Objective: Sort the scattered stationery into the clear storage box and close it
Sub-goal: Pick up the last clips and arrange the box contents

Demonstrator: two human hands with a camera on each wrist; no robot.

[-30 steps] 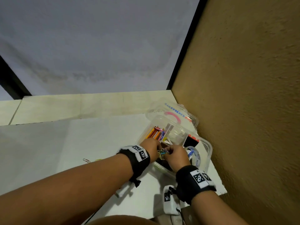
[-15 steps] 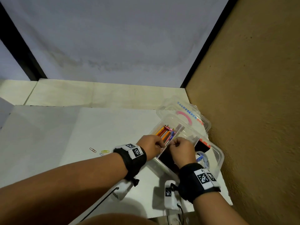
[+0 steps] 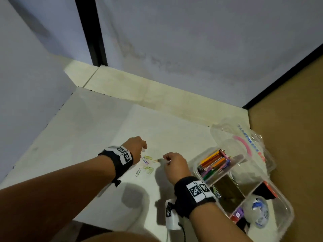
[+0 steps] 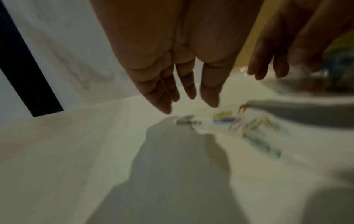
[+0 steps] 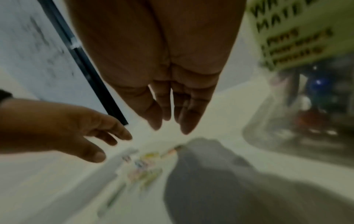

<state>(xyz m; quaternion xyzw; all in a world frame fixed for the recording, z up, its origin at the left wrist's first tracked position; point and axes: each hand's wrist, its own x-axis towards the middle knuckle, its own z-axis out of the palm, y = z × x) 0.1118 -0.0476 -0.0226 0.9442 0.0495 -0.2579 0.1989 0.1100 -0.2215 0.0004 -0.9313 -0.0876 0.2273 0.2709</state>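
Mostly sorted: coloured pencils [image 3: 214,161] and tape roll [image 3: 258,212] already inside the clear storage box [image 3: 286,218]. Paper clips [image 3: 147,164] left on the desk [image 3: 97,137], beside the box. Left hand [image 3: 135,148] and right hand [image 3: 174,164] over clips, fingers loose, holding nothing. Lid [image 3: 244,137] off behind the box.

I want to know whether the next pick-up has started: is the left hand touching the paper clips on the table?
Apart. The left wrist view shows the left hand with straight fingertips above the table; the paper clips lie beyond them, with bare surface between.

Paper clips [image 3: 146,165] between both hands, reachable from above; storage box [image 3: 286,222] crowds right side.
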